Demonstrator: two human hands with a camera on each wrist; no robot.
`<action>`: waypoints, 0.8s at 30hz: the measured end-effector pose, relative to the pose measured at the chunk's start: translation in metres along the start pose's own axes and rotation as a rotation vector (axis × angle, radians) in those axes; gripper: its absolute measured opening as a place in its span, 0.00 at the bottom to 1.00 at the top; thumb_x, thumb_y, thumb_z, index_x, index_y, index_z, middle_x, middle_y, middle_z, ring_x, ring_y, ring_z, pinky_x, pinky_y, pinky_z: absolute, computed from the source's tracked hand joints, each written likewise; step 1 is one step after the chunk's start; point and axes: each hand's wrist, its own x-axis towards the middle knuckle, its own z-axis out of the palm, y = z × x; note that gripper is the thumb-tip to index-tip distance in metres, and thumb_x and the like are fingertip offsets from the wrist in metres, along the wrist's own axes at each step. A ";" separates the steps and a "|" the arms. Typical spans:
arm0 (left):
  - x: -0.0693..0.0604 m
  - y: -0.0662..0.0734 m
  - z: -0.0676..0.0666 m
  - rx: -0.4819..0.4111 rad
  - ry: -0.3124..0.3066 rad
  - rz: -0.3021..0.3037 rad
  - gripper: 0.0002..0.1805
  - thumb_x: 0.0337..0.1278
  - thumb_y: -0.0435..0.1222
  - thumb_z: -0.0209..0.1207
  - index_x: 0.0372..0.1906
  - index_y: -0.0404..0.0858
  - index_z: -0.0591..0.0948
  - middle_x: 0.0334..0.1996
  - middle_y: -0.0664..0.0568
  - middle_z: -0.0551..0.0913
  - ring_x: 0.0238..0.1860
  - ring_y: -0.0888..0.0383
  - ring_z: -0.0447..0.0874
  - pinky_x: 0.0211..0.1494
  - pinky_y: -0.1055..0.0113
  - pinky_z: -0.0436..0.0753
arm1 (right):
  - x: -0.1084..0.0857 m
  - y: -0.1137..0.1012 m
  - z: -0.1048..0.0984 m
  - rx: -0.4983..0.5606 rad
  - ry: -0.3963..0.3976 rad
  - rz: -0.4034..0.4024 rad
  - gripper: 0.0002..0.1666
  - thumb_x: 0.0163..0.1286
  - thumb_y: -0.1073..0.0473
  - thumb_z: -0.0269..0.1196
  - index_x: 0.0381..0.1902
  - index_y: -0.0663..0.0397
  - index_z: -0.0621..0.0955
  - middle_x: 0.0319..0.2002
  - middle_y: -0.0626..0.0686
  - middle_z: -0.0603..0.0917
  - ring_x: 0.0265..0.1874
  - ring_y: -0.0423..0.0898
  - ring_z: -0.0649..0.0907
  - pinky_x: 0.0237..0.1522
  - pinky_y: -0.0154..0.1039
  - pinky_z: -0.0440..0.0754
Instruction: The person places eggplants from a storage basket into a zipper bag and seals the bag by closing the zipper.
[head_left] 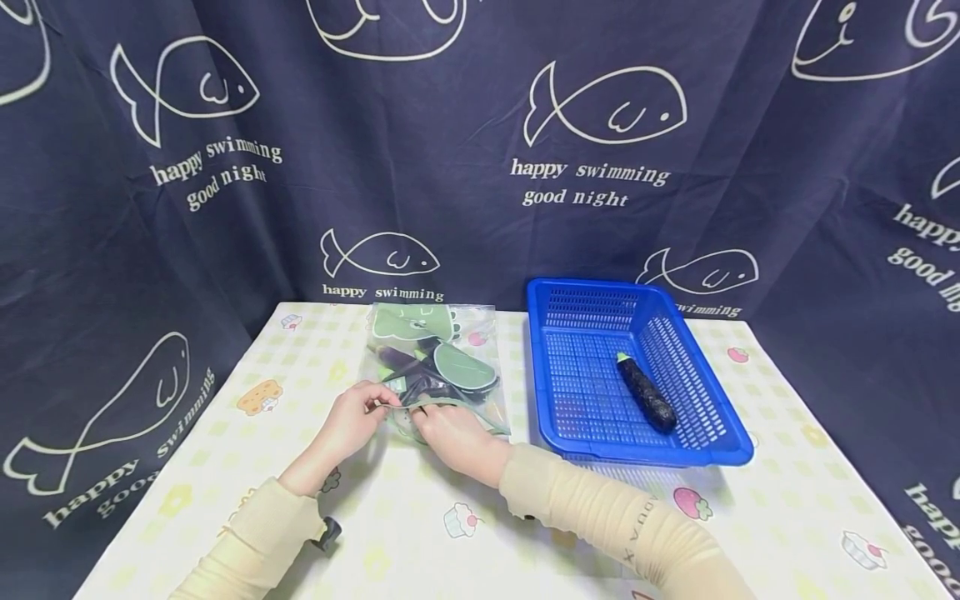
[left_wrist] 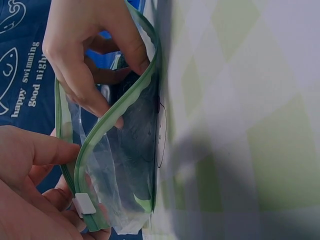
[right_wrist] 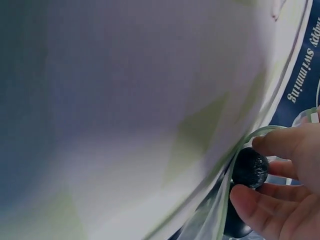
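So the clear zip bag (head_left: 461,368) lies flat-ish left of centre on the table (head_left: 420,550), long axis running near to far, green-edged mouth facing the near side. Left hand (head_left: 356,414) pinches the left corner of that mouth, right by the white slider (left_wrist: 84,204). Right hand (head_left: 453,435) is in the opening, fingers curled round a dark eggplant (right_wrist: 250,167); its blunt end points out the mouth, and I can't tell the exact angle since the rest is hidden. Another dark rounded thing sits right against it. The green print and shiny film block a lot of the contents, plus the right hand covers part of the opening. Blue basket (head_left: 652,454) is off to the right with a lone eggplant (head_left: 645,393) inside, green tip far-left, fat end near-right. Navy fish curtain (head_left: 450,167) hangs along the far side.
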 end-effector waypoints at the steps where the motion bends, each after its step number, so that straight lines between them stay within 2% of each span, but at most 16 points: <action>1: 0.000 0.000 0.000 -0.001 0.001 0.001 0.10 0.49 0.23 0.59 0.31 0.40 0.83 0.33 0.51 0.80 0.32 0.57 0.74 0.36 0.65 0.74 | 0.000 0.000 0.000 0.006 -0.007 0.005 0.16 0.61 0.60 0.61 0.48 0.51 0.79 0.40 0.49 0.82 0.35 0.44 0.83 0.34 0.37 0.82; 10: -0.001 0.001 0.000 0.000 0.011 0.001 0.11 0.48 0.23 0.58 0.30 0.41 0.83 0.32 0.51 0.80 0.32 0.57 0.74 0.36 0.65 0.74 | -0.010 0.000 -0.012 0.075 -0.085 0.026 0.26 0.62 0.60 0.61 0.59 0.53 0.74 0.48 0.51 0.81 0.43 0.47 0.83 0.44 0.40 0.81; 14: -0.001 0.001 0.001 0.002 0.012 -0.002 0.11 0.49 0.23 0.58 0.30 0.42 0.83 0.32 0.51 0.80 0.32 0.58 0.74 0.36 0.66 0.74 | -0.017 0.000 -0.019 0.073 -0.080 0.006 0.24 0.61 0.59 0.61 0.56 0.54 0.75 0.48 0.52 0.79 0.44 0.47 0.81 0.43 0.39 0.81; 19: -0.001 0.000 0.002 0.007 0.013 -0.004 0.11 0.49 0.23 0.58 0.30 0.42 0.83 0.32 0.52 0.80 0.32 0.58 0.74 0.36 0.66 0.74 | -0.025 0.003 -0.027 0.057 -0.050 -0.032 0.19 0.59 0.59 0.63 0.49 0.53 0.78 0.44 0.51 0.79 0.39 0.46 0.80 0.40 0.37 0.81; 24: 0.000 0.001 0.003 0.005 0.013 0.000 0.11 0.48 0.23 0.58 0.30 0.41 0.83 0.31 0.52 0.79 0.31 0.58 0.73 0.36 0.65 0.74 | -0.032 0.008 -0.036 0.061 -0.035 -0.054 0.17 0.59 0.58 0.64 0.47 0.53 0.79 0.40 0.50 0.79 0.37 0.45 0.79 0.38 0.36 0.81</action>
